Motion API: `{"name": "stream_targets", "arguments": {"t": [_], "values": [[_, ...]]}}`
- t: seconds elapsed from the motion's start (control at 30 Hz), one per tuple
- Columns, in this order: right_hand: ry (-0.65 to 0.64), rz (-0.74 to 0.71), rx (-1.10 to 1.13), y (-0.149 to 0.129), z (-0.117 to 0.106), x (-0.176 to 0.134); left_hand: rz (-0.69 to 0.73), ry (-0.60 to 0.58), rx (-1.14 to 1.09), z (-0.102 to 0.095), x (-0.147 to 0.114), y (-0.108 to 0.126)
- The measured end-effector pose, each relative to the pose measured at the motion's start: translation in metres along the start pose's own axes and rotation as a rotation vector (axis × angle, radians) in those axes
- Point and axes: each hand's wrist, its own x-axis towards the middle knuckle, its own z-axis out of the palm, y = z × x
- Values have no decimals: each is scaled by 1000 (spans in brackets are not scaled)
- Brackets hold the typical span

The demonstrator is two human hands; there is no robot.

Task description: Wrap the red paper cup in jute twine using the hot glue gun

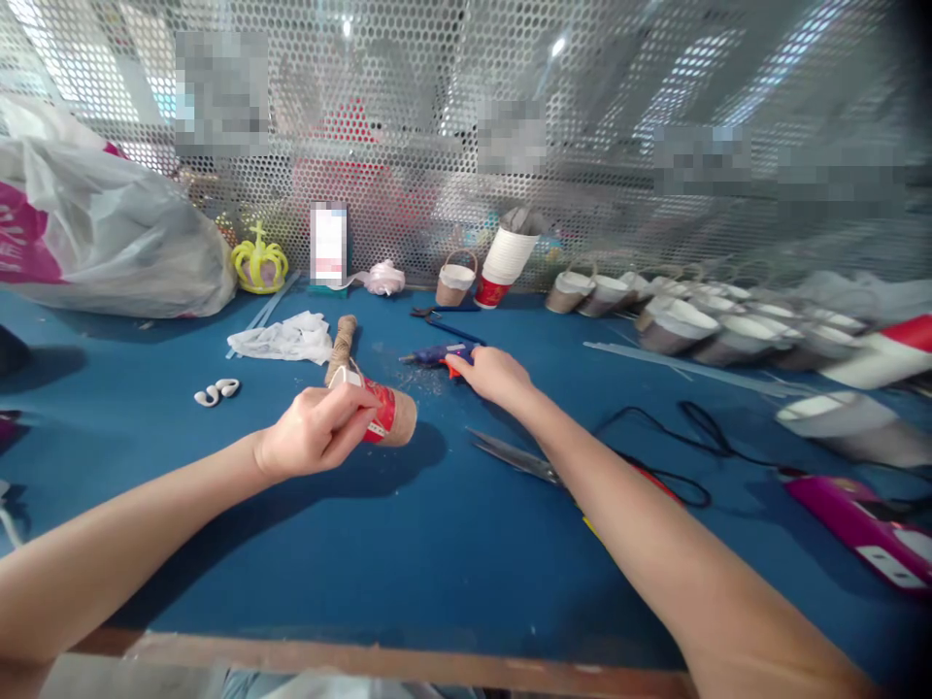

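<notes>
My left hand [320, 432] is closed on a red paper cup [380, 410], held on its side above the blue table. Brown twine is wound around the cup's base end, which points right. Just behind lies a spool of twine [342, 345], and a strand appears to loop near the fingers. Toward the middle, my right hand [499, 377] grips the handle of a blue glue gun [441, 355] with an orange trigger. The gun's nozzle points left, over small scraps on the tabletop. Below my right wrist sit the open blades of scissors [514, 456], their handles partly hidden by my forearm.
Several twine-wrapped cups [674, 325] crowd the right side. A stack of paper cups [510, 254], pliers [437, 318] and a yellow crown [260, 260] stand or lie along the mesh partition. A plastic bag [109, 223] fills the back left; a purple power strip [859, 524] lies right.
</notes>
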Motion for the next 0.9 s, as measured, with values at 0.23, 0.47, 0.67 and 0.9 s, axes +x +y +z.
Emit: {"name": "stream_targets", "arguments": {"t": [0.23,0.47,0.67,0.9], "values": [[-362,-347,181,-46,-9,-48,83,-82,-10,1,-1,5],[-770,-313,880,-65,7,-70,135,-169,-86,5,-6,7],[-589,-192,1103,-54,-6,-66,-258,-93,-248,2,2,15],[-565,-149,1141,-44,-17,-68,-566,-20,-432,4,4,19]]}}
